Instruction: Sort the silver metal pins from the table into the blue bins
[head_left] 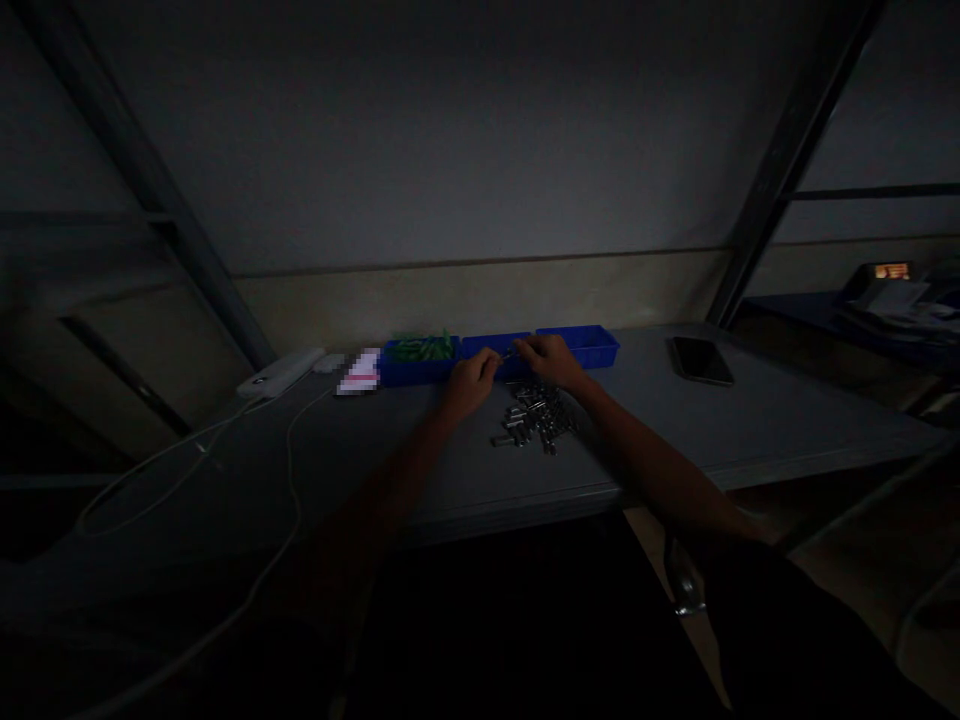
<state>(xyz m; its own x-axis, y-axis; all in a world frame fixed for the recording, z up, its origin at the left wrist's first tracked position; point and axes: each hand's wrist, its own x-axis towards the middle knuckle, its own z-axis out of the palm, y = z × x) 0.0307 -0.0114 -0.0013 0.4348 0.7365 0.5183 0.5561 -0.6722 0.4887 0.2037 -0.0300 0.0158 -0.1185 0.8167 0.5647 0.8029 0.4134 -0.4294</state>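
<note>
Silver metal glints between two sets of fingertips, and that's where the action is: a small metal piece point(511, 353), held up in front of the blue middle bin point(497, 342). The left hand point(471, 376) comes in from the eight o'clock side of it, thumb and fingers drawn narrow, pinching one end. Over at three o'clock, the right hand point(550, 358) matches that, fingers curled tight round the other end; its exact grip is too dark to make out.

Down at five o'clock from the piece, look at that loose pile of metal parts point(534, 412) on the tabletop point(450, 480), short, shiny and rod-like, lying every which way. These should be light but stiff, hard to damage, and that polish could well make them slippery. Best hold, I'd judge: a fingertip pinch across the sides, near the ends, taking one from the pile's loose edge at seven o'clock rather than digging into the tangle.

Out at nine o'clock, green pieces point(424, 348) heap up in a blue bin point(409, 374); at three o'clock, just past the right hand, another blue bin point(602, 352).
</note>
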